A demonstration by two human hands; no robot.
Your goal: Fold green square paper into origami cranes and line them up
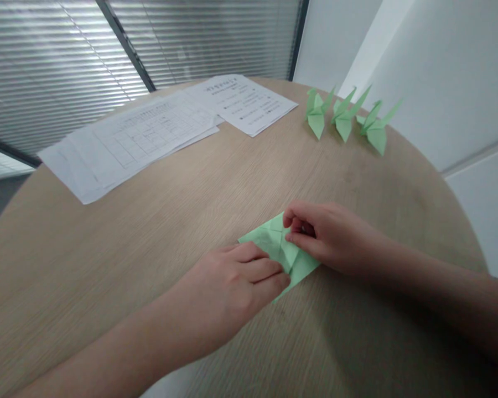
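Observation:
A light green sheet of origami paper (291, 257), folded and creased, lies on the table in front of me. Its flaps meet near the middle. My left hand (243, 279) rests over the near left part of the paper, fingers bent together and pressing it down; the fingertips hide some of the folds. At the far right side, my right hand (313, 232) has its thumb and index finger curled at a flap of the same sheet in a pinch. Three finished green paper cranes (316, 113) (344, 117) (374, 130) stand in a row at the back right.
Several printed sheets (149, 135) overlap at the back left of the round wooden table (182, 204). Another printed page (249, 102) lies at the back middle. Window blinds (216, 38) and a white wall (452, 66) rise behind the table's edge.

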